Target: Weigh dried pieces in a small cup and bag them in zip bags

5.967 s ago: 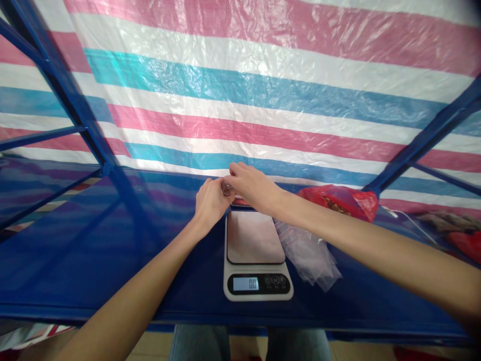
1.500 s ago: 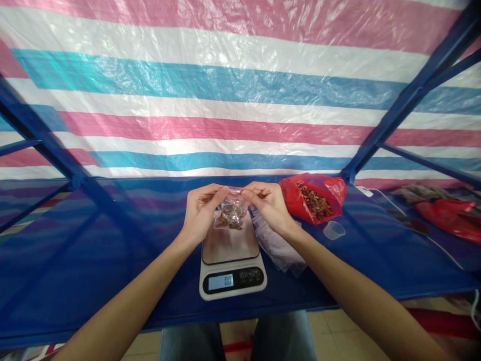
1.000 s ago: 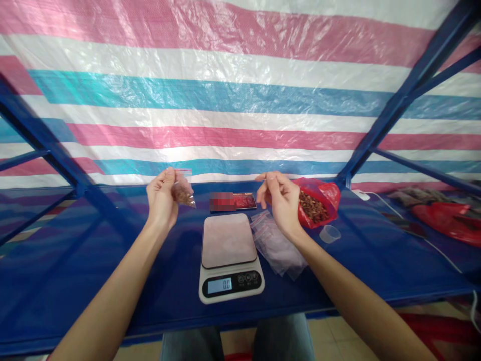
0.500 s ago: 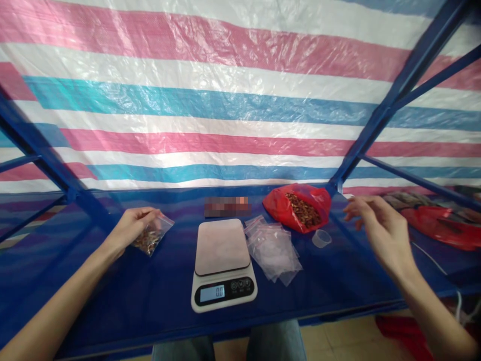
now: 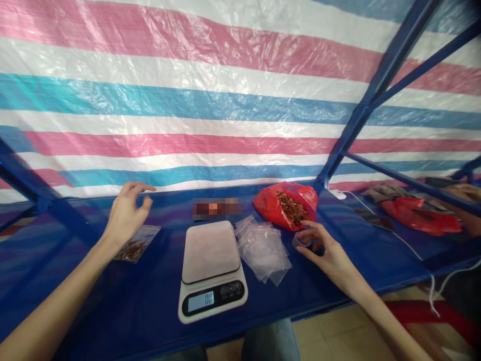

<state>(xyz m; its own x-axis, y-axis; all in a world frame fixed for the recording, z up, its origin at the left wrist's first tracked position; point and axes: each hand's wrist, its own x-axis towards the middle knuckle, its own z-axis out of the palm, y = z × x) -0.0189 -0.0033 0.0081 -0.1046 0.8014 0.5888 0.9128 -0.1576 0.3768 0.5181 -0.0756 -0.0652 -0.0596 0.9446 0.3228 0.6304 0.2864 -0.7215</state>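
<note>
My left hand [image 5: 127, 210] hovers open, fingers spread, just above a small clear zip bag of brown bits [image 5: 136, 244] lying on the blue shelf [image 5: 93, 281]. My right hand [image 5: 326, 249] is at the small clear plastic cup [image 5: 301, 240], fingers curled round it, beside the open red bag of brown bits [image 5: 287, 204]. A white digital scale [image 5: 211, 271] stands between my hands with its plate bare and the display at zero. A loose pile of empty clear zip bags [image 5: 263, 246] lies right of the scale.
A striped pink, white and blue tarp [image 5: 210, 100] hangs behind the shelf. Blue frame bars [image 5: 370, 90] slant up at the right and left. Another red bag [image 5: 421, 215] and a white cable [image 5: 376, 210] lie far right, where another person's hand [image 5: 464, 193] shows.
My left hand set the filled zip bag down on the shelf and let go. My right hand swung back from the far right and closed round the small cup.
</note>
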